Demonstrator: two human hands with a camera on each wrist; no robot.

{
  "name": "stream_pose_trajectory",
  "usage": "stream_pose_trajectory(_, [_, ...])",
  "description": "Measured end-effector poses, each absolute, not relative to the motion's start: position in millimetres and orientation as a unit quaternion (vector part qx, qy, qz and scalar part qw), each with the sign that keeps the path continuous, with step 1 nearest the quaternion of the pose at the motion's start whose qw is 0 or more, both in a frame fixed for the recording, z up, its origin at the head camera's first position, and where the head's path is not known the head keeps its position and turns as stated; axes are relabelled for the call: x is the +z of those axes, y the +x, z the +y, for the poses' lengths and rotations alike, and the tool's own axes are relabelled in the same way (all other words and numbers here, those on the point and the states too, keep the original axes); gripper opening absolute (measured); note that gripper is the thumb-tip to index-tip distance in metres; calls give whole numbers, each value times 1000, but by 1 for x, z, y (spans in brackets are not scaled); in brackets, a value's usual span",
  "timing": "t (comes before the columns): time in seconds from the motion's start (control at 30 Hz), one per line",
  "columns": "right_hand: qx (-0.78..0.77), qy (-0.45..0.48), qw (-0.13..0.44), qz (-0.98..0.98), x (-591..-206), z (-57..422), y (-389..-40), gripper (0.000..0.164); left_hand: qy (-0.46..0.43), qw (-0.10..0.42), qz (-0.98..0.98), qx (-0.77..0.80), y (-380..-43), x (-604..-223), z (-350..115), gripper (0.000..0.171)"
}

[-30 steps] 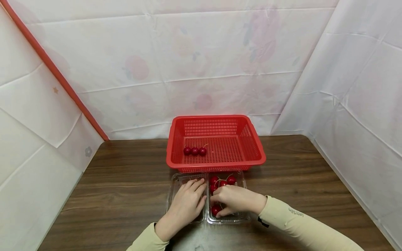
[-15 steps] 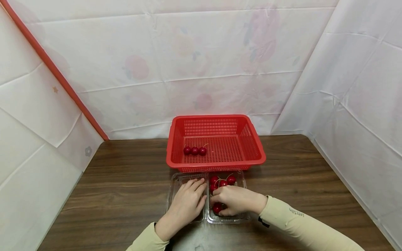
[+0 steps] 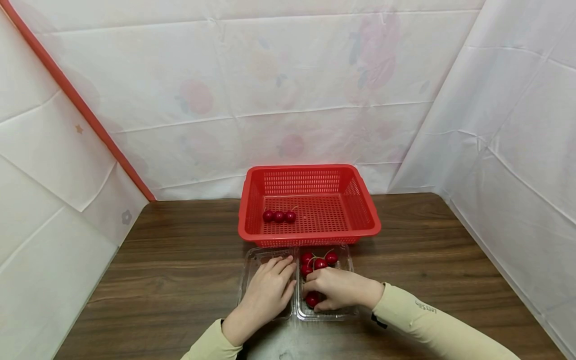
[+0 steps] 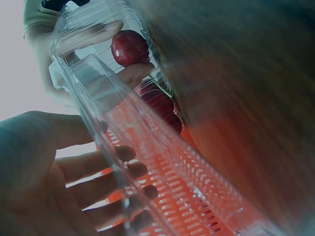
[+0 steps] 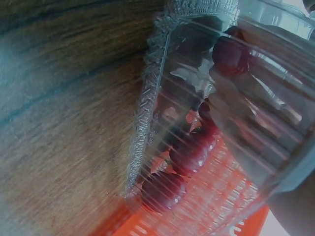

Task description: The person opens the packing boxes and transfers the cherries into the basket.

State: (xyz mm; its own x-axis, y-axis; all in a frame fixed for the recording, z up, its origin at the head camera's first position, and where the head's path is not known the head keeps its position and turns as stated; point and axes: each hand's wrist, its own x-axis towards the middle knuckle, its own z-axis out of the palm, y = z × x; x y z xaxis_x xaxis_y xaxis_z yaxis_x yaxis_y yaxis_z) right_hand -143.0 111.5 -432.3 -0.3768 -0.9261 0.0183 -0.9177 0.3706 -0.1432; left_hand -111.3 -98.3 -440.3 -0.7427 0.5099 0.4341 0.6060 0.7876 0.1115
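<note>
A clear plastic clamshell box [image 3: 345,257] lies opened out, with its lid [image 3: 249,265] at the left. My left hand [image 3: 266,287] rests over the lid, fingers extended; the left wrist view shows the fingertips [image 4: 147,191] through the plastic. Inside the box, my right hand [image 3: 337,286] pinches a red cherry [image 3: 312,299] between thumb and fingers, near the front. That cherry [image 4: 129,47] shows between the digits in the left wrist view. Several more cherries [image 3: 320,263] with stems lie in the back of the box, and two appear in the right wrist view, one cherry [image 5: 164,191] lowest.
A red perforated basket [image 3: 309,234] stands just behind the box. Three cherries [image 3: 279,217] sit in a row on its floor, left of middle. Brown wood-grain table [image 3: 180,250] lies around. White cloth [image 3: 279,90] screens the back and both sides.
The cherry in my right hand has shifted slightly back and to the right from the box's front left, the hand moving a little with it. The left hand stays put.
</note>
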Motion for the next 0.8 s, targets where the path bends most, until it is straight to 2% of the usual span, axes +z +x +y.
stream_pose_trajectory(0.57, [-64, -556, 24, 828, -426, 114, -143, 28, -303, 197, -924, -127, -111, -441, -99, 32])
stream_pose_trajectory(0.8, [-61, -543, 41, 836, -417, 115, -144, 28, -302, 193, -925, -126, -112, -441, -99, 33])
